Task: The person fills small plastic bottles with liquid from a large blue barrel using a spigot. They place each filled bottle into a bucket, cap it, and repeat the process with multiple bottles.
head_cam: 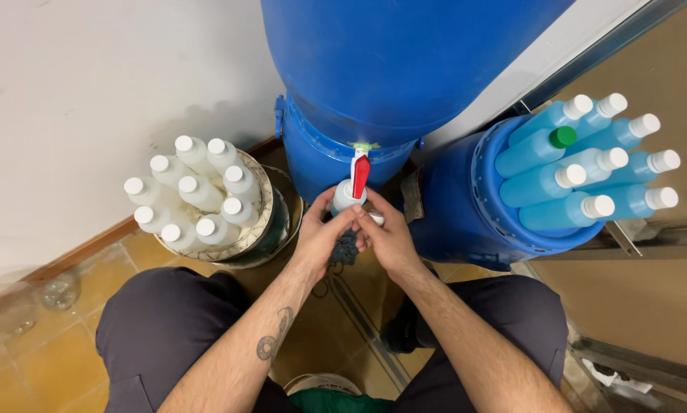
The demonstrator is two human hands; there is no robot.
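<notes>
Knees in dark trousers (167, 321) frame the bottom, and beyond them stands the big blue drum (389, 69) with its red-handled tap (360, 174). Right of the drum, a blue bucket (473, 206) holds capped bottles of blue liquid (557, 183); left of it, a round tub (251, 229) carries white bottles (198, 195). Under the tap, left hand (322, 237) wraps the white bottle (346, 196), fingers closed around it; right hand (389, 239) pinches a white cap (376, 218).
</notes>
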